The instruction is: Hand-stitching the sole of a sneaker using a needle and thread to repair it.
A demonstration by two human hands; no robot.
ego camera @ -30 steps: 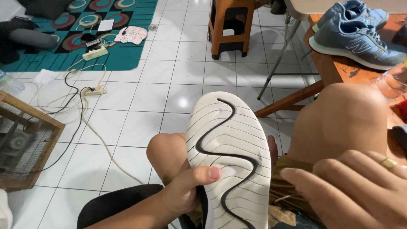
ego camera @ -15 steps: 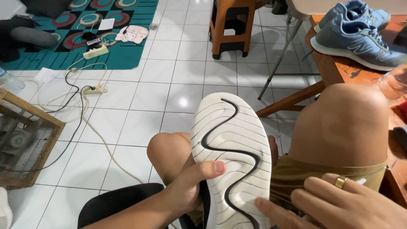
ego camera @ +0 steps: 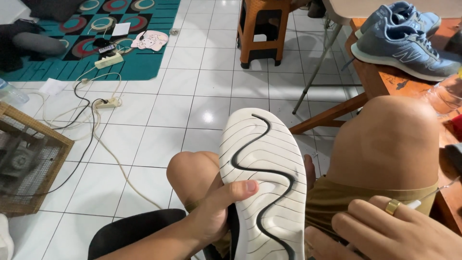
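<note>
Right hand higher beside shoe

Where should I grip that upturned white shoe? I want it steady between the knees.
Grip the shoe across its narrower waist from the left edge, as the left hand does: thumb on the flat ribbed sole, fingers behind. The right hand could likely brace the opposite edge.

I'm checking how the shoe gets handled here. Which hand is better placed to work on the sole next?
Probably the right hand: it lies free beside the white sole, its fingers holding nothing. The left hand already grips the shoe's edge, thumb on the sole.
</note>
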